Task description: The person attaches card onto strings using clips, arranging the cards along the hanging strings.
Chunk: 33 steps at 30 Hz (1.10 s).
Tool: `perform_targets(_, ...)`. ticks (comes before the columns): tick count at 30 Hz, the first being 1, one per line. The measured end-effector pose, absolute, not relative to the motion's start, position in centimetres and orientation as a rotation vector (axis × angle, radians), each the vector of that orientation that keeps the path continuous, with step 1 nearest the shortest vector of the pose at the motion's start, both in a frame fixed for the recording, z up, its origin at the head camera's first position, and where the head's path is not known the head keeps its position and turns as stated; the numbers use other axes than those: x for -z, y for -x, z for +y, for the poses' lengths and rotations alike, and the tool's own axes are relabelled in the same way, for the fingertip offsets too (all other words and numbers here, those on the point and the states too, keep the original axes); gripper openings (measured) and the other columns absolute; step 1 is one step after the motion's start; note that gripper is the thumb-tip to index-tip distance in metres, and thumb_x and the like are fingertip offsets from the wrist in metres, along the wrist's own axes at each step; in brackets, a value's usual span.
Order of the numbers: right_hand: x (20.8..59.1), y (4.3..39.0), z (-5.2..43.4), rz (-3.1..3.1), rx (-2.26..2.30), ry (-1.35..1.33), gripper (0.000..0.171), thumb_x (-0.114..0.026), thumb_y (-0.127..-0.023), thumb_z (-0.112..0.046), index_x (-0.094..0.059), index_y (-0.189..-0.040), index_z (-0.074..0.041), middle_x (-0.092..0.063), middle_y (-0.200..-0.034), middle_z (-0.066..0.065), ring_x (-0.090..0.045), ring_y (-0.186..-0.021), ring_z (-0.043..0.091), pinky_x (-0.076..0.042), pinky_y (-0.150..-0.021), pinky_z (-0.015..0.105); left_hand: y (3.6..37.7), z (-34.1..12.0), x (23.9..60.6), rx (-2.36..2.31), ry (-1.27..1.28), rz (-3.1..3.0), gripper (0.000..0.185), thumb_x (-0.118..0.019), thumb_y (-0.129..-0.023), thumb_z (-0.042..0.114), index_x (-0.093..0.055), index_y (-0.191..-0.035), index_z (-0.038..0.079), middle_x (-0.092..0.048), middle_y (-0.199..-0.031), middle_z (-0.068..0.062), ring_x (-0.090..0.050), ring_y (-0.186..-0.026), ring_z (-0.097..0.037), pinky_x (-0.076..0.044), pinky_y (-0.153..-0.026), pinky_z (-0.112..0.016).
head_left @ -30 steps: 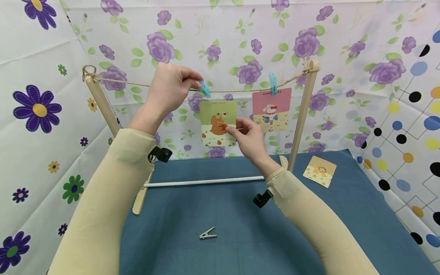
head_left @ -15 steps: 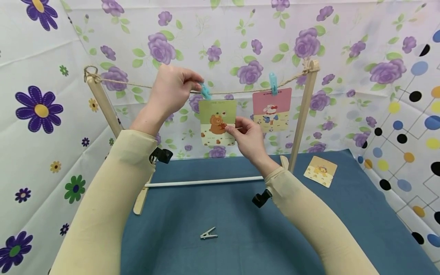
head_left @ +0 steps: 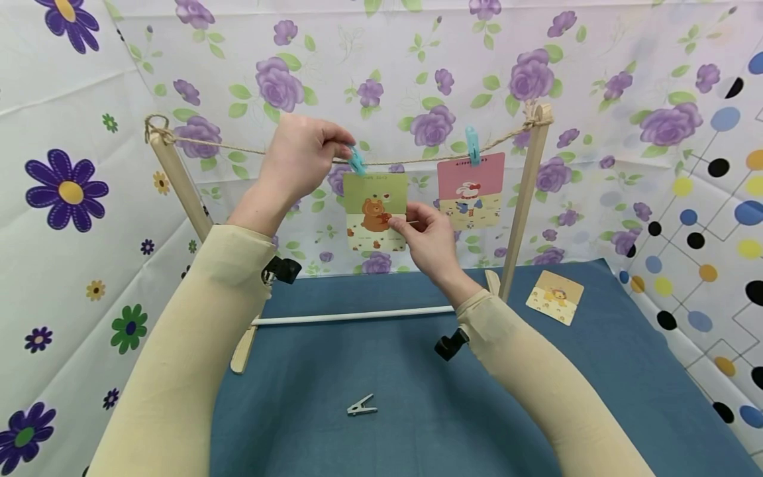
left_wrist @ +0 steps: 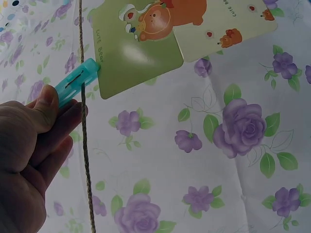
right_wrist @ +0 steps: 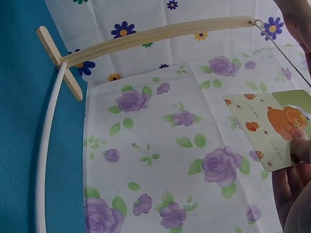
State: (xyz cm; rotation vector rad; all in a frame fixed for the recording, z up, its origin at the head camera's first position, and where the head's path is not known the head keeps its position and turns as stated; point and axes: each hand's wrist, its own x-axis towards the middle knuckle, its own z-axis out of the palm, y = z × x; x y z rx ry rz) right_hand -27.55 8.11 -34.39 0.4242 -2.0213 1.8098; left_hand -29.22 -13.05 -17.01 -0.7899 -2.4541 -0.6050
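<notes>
A blue clothespin (head_left: 356,160) sits at the twine line (head_left: 411,161), its handles pinched between thumb and fingers of my left hand (head_left: 304,156). Just below it hangs a green and cream bear card (head_left: 375,192), whose right edge my right hand (head_left: 432,238) pinches with the thumb in front. In the left wrist view the tip of the clothespin (left_wrist: 77,80) meets the card's top edge (left_wrist: 131,73). The right wrist view shows the thumb on the card's printed face (right_wrist: 257,126).
A pink rabbit card (head_left: 471,192) hangs on the line from another blue clothespin (head_left: 473,146). Wooden posts (head_left: 524,205) and a white rod (head_left: 352,317) frame the line. On the blue cloth lie a grey clothespin (head_left: 361,405) and a lion card (head_left: 556,297).
My right hand has brought the bear card slightly up and left, closing the gap to the clothespin. The left hand has barely moved.
</notes>
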Motion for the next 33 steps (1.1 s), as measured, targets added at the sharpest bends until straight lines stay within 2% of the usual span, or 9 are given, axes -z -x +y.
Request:
perform_targets(5, 34.47, 27.51, 8.05, -2.014, -1.810, -0.420, 0.024, -0.080, -0.100, -0.017, -0.079, -0.121, -0.005, -0.077, -0.101, 0.010, -0.070, -0.089, 0.021, -0.056, -0.071, 0.028, 29.14, -12.91, 17.09, 0.621, 0.786, -2.480, 0.023, -0.061, -0.106, -0.005, -0.083, -0.111, -0.002, -0.081, -0.101, -0.013, -0.080, -0.096, -0.025, -0.062, -0.082, -0.039)
perform_targets(12, 34.53, 27.57, 7.75, -1.994, -1.820, -0.425, 0.024, -0.080, -0.099, -0.015, -0.080, -0.121, -0.004, -0.077, -0.101, 0.011, -0.071, -0.090, 0.021, -0.058, -0.072, 0.028, 29.18, -12.71, 17.31, 0.619, 0.773, -2.502, 0.023, -0.060, -0.107, -0.003, -0.082, -0.113, -0.001, -0.081, -0.101, -0.013, -0.080, -0.096, -0.024, -0.059, -0.074, -0.034)
perform_targets(20, 34.49, 27.68, 7.66, -1.989, -1.829, -0.414, 0.024, -0.080, -0.099, -0.015, -0.080, -0.121, -0.005, -0.077, -0.101, 0.013, -0.071, -0.089, 0.022, -0.057, -0.072, 0.028, 29.17, -12.47, 17.33, 0.608, 0.761, -2.555, 0.023, -0.059, -0.108, -0.002, -0.081, -0.116, -0.001, -0.081, -0.103, -0.013, -0.079, -0.099, -0.025, -0.062, -0.085, -0.039)
perform_targets(33, 34.33, 27.56, 7.42, -1.995, -1.813, -0.429, 0.024, -0.079, -0.100, -0.016, -0.081, -0.121, -0.006, -0.078, -0.102, 0.010, -0.072, -0.090, 0.024, -0.059, -0.074, 0.030, 29.15, -12.23, 17.26, 0.555, 0.795, -2.580, 0.022, -0.061, -0.108, -0.001, -0.082, -0.115, -0.001, -0.081, -0.104, -0.012, -0.079, -0.100, -0.024, -0.062, -0.089, -0.039)
